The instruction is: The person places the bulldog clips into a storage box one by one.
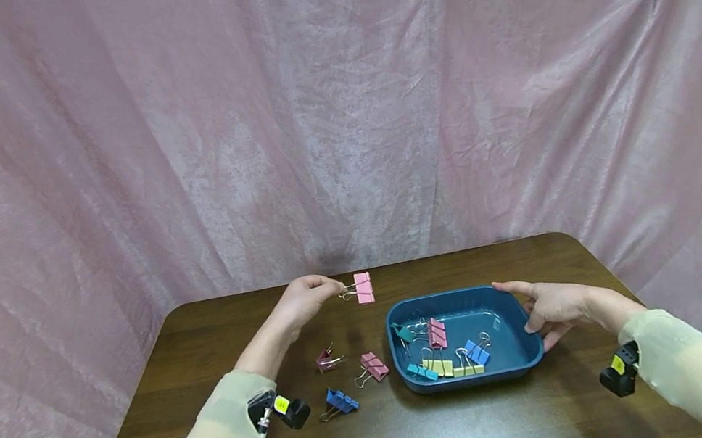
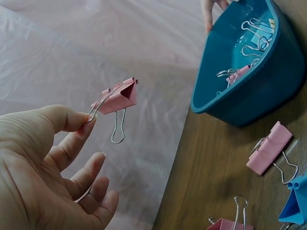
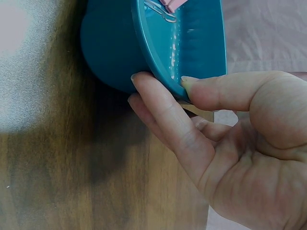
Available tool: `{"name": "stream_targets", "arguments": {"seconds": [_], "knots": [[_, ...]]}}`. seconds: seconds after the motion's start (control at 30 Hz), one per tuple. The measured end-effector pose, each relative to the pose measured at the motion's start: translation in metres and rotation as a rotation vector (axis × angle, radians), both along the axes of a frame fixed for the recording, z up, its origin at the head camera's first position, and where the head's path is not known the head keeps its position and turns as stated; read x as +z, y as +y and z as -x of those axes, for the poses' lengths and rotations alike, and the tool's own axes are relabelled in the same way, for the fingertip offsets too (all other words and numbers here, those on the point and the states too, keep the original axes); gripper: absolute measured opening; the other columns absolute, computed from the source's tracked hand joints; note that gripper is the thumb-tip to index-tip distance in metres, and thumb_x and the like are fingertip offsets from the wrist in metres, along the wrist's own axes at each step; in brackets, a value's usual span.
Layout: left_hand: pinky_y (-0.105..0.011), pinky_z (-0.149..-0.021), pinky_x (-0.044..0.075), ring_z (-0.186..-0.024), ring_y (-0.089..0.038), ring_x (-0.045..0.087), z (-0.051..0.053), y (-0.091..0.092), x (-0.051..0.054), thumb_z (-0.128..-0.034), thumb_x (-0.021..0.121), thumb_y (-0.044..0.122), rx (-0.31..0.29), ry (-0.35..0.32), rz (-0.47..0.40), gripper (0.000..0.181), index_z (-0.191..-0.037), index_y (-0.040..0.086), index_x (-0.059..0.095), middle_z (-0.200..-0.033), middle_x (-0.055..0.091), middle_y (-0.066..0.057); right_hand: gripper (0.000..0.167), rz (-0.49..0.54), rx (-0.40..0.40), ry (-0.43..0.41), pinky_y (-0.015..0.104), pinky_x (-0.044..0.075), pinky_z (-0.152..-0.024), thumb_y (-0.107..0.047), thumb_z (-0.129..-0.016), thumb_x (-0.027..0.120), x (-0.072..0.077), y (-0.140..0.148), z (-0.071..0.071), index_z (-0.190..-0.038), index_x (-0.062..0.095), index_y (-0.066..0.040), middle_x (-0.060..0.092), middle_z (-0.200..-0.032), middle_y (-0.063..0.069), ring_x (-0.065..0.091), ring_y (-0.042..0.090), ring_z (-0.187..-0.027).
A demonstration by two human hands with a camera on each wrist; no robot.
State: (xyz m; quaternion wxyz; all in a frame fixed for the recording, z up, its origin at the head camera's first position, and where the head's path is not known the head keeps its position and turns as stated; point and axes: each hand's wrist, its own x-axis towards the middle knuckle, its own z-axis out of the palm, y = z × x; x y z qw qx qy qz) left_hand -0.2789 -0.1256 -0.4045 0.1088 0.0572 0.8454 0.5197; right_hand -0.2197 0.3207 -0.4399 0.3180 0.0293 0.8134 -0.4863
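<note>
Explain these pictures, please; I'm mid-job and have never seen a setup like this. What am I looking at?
There is no machine here, just a person's two bare hands. The wide picture comes from a camera worn on the head, looking forward and down. The other two come from cameras worn on each wrist, watching that hand's work.

The left hand pinches a pink binder clip with silver wire handles by one handle, off the brown wood-grain table. The right hand grips the right end of a deep blue rectangular tray with rounded corners.

Inside the tray lie teal, pink, yellow and blue clips. Left of it, two pink clips and one blue clip lie on the table.
</note>
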Motion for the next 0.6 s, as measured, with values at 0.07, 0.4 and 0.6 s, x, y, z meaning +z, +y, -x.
{"name": "stream_targets", "arguments": {"seconds": [0.07,0.4,0.6], "knots": [[-0.054,-0.110,0.036,-0.128,-0.028,0.055,0.000,0.001,0.000,-0.0941,0.069,0.032,-0.005,0.002,0.002,0.026,-0.105,0.011,0.080,-0.121,0.071,-0.002,0.100,0.002,0.000,-0.001,0.049,0.060,-0.066,0.016,-0.085,0.065,0.000,0.000,0.000,-0.165,0.018,-0.022,0.045,-0.139,0.036,0.069,0.037,-0.091],[-0.052,-0.108,0.038,-0.124,-0.026,0.056,-0.003,0.014,0.002,-0.0931,0.069,0.030,-0.031,-0.004,-0.019,0.026,-0.103,0.008,0.079,-0.117,0.072,0.001,0.100,0.026,0.007,-0.010,0.051,0.060,-0.067,0.016,-0.084,0.065,0.000,0.001,0.000,-0.165,0.017,-0.021,0.045,-0.140,0.036,0.069,0.037,-0.093],[-0.051,-0.104,0.041,-0.119,-0.024,0.059,-0.005,0.024,0.001,-0.0922,0.070,0.029,-0.063,0.003,-0.040,0.027,-0.103,0.006,0.078,-0.114,0.073,0.001,0.100,0.025,0.008,-0.010,0.050,0.060,-0.066,0.015,-0.085,0.065,0.000,0.001,0.000,-0.165,0.017,-0.022,0.049,-0.136,0.033,0.069,0.037,-0.093]]}}
